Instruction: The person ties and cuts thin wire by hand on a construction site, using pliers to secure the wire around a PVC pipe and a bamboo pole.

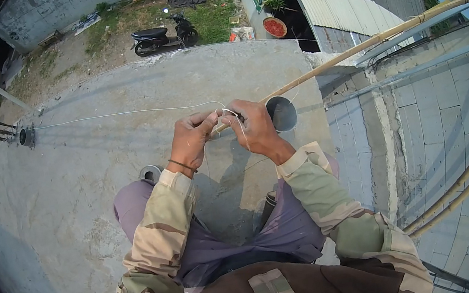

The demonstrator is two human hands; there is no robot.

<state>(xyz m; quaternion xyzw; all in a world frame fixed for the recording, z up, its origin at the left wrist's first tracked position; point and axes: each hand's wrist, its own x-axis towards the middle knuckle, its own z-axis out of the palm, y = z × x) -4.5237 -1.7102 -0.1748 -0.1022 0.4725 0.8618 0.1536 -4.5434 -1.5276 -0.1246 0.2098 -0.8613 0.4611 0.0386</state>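
White string (120, 114) lies pinched, apparently, between left hand (192, 136) and right hand (256, 126).

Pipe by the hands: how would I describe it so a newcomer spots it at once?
On the concrete slab, find the right hand pinching the thin wire. The pipe is the round grey opening just beyond that hand, beside the bamboo pole. It is wider than the ring by the left knee.
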